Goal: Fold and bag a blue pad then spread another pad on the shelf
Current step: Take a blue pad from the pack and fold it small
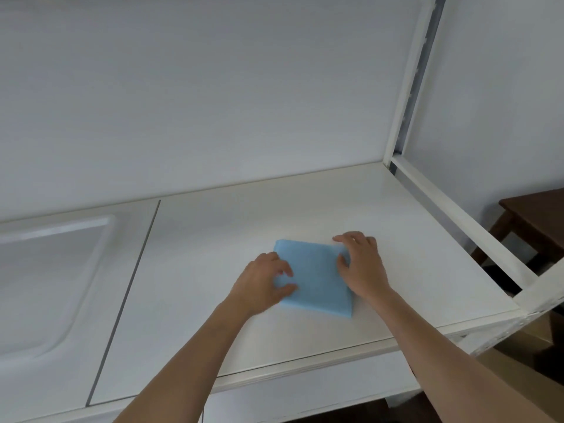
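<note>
Both hands sit on the blue pad (317, 277), which lies folded into a compact square on the white shelf (396, 227), and the step in hand looks like the last of the folding, pressing the layers flat; the left hand (262, 280) curls its fingers and thumb over the pad's left edge, seemingly pinching it, though motion blur there makes the grip hard to confirm; the right hand (361, 264) lies over the pad's right edge with fingers bent and spread, fingertips on the far right corner, thumb on the blue top; next, I judge, the pad must be lifted without springing open and slid into a bag, yet no bag shows near the pad; beyond the pad's right stands the white upright post (410, 87); a dark wooden stool (531, 221) sits past that.
</note>
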Demonstrator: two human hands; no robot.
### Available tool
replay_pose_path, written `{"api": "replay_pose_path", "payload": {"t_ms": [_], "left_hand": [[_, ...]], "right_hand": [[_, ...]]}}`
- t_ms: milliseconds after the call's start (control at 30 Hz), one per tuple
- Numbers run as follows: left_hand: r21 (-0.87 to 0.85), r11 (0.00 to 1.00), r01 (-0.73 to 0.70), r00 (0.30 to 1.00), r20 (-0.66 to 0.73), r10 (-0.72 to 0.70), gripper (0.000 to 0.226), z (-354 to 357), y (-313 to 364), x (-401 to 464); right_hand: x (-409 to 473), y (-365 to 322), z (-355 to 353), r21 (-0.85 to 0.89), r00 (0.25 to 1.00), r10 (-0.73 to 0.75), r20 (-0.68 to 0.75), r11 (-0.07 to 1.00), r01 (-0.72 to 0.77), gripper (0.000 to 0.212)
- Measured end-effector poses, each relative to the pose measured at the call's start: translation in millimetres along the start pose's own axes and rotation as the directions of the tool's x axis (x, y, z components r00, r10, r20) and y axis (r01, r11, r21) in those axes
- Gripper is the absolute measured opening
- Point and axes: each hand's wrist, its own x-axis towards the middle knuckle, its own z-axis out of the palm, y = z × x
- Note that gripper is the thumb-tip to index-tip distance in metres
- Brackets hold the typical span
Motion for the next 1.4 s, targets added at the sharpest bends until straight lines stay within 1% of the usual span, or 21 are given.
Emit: {"api": "replay_pose_path", "payload": {"t_ms": [33, 67, 100, 167, 267, 333, 400, 467, 500, 533, 600, 633, 700, 767, 800, 933, 1100, 1167, 1267, 1333, 1400], "left_hand": [[0.012, 0.999, -0.045, 0.995, 0.088, 0.043, 0.036, 1, -2, -3], [0.039, 0.996, -0.078, 0.987, 0.145, 0.072, 0.042, 3, -3, -5], [0.069, 0.993, -0.097, 0.982, 0.167, 0.084, 0.046, 4, -5, -7], [0.112, 0.988, -0.109, 0.983, 0.162, 0.09, 0.047, 1, -7, -10], [0.152, 0.984, -0.097, 0.984, 0.166, 0.072, 0.044, -9, -13, -15], [0.213, 0.976, -0.051, 0.988, 0.151, 0.018, 0.045, -17, -18, -19], [0.284, 0.957, 0.049, 0.99, 0.111, -0.084, 0.053, -24, -25, -23], [0.312, 0.94, 0.137, 0.985, 0.054, -0.161, 0.063, -28, -32, -30], [0.3, 0.942, 0.148, 0.986, 0.026, -0.163, 0.064, -29, -35, -34], [0.272, 0.953, 0.132, 0.991, -0.001, -0.137, 0.064, -29, -38, -37], [0.199, 0.979, 0.038, 0.999, -0.041, -0.031, 0.061, -27, -40, -45], [0.174, 0.984, -0.027, 0.998, -0.043, 0.035, 0.06, -26, -40, -49], [0.148, 0.98, -0.136, 0.99, -0.015, 0.139, 0.06, -22, -41, -56], [0.129, 0.977, -0.169, 0.986, 0.022, 0.168, 0.061, -19, -43, -65], [0.119, 0.979, -0.163, 0.986, 0.036, 0.16, 0.063, -18, -44, -69], [0.103, 0.992, -0.079, 0.99, 0.127, 0.066, 0.068, -17, -43, -89], [0.093, 0.993, -0.074, 0.976, 0.211, 0.053, 0.078, -15, -45, -112], [0.11, 0.99, -0.093, 0.971, 0.229, 0.066, 0.079, -14, -46, -120], [0.137, 0.982, -0.134, 0.97, 0.221, 0.102, 0.079, -14, -46, -129], [0.165, 0.97, -0.178, 0.966, 0.218, 0.14, 0.082, -13, -45, -137], [0.183, 0.962, -0.203, 0.961, 0.224, 0.16, 0.085, -11, -47, -144]], "right_hand": [[1, 0, 2, 0.032, 0.999, -0.033, 0.042, 0.999, 0.032, 0.036], [2, 0, 3, 0.05, 0.996, -0.036, 0.079, 0.998, 0.032, 0.034], [1, -1, 4, 0.055, 0.993, -0.031, 0.109, 0.998, 0.026, 0.032], [-1, -5, 4, 0.034, 0.989, -0.019, 0.148, 0.999, 0.014, 0.03], [-8, -9, 0, -0.076, 0.987, 0.016, 0.158, 0.997, -0.004, 0.032], [-14, -18, -4, -0.157, 0.987, 0.055, 0.149, 0.987, -0.032, 0.029], [-23, -29, -8, -0.228, 0.979, 0.13, 0.157, 0.969, -0.092, 0.022], [-33, -38, -12, -0.279, 0.967, 0.201, 0.154, 0.948, -0.152, 0.024], [-36, -39, -12, -0.267, 0.972, 0.197, 0.132, 0.951, -0.156, 0.025], [-39, -38, -12, -0.213, 0.981, 0.157, 0.11, 0.968, -0.131, 0.024], [-44, -32, -8, 0.005, 0.994, -0.009, 0.11, 1.0, 0.009, 0.026], [-47, -30, -4, 0.098, 0.987, -0.099, 0.129, 0.991, 0.086, 0.036], [-54, -26, 2, 0.165, 0.963, -0.2, 0.18, 0.971, 0.17, 0.052], [-62, -24, 4, 0.159, 0.95, -0.21, 0.233, 0.972, 0.176, 0.056], [-66, -23, 4, 0.16, 0.95, -0.195, 0.245, 0.974, 0.159, 0.057], [-77, -27, -1, 0.179, 0.963, -0.143, 0.227, 0.979, 0.103, 0.053], [-104, -28, -10, 0.183, 0.959, -0.173, 0.224, 0.974, 0.133, 0.052], [-118, -24, -10, 0.169, 0.951, -0.205, 0.23, 0.971, 0.168, 0.055], [-136, -18, -6, 0.085, 0.922, -0.303, 0.239, 0.953, 0.291, 0.062], [-149, -17, -3, -0.011, 0.915, -0.32, 0.245, 0.943, 0.333, 0.064], [-158, -17, 0, -0.054, 0.921, -0.327, 0.213, 0.937, 0.345, 0.062]]}}
